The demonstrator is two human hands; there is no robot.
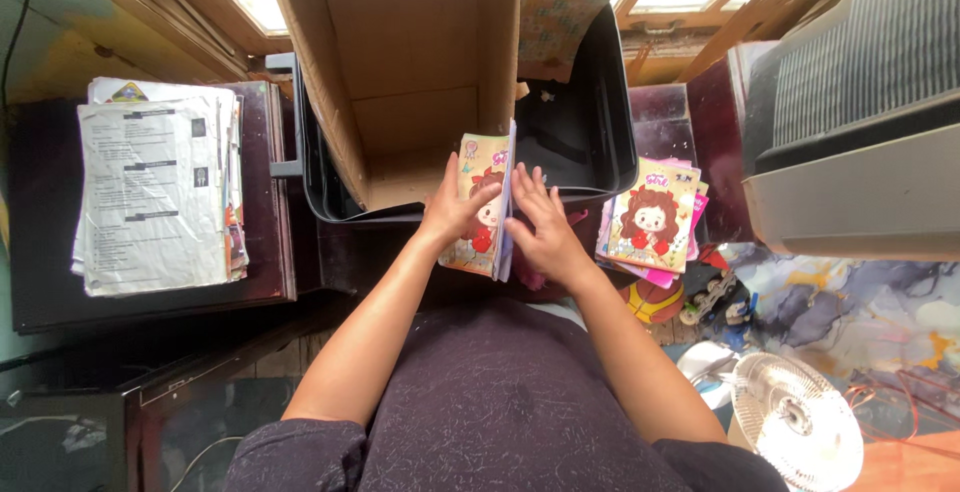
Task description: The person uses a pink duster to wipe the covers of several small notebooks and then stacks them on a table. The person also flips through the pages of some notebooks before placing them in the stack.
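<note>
A stack of thin cartoon-covered notebooks (487, 197) stands on edge between my two hands, just in front of a dark plastic bin (590, 122). My left hand (452, 207) presses flat against the front cover, thumb up. Against the other side of the stack rests my right hand (540, 227), fingers spread. An open cardboard box (400, 62) stands inside the bin's left half, and I cannot see anything in it. A second pile of similar notebooks (655, 217) with a red-haired cartoon girl lies to the right.
A pile of printed papers (155, 187) lies on a dark wooden table (265, 252) at left. A grey appliance (860, 142) fills the right. A small white fan (795, 422) and scattered toys (710, 292) lie on the floor at lower right.
</note>
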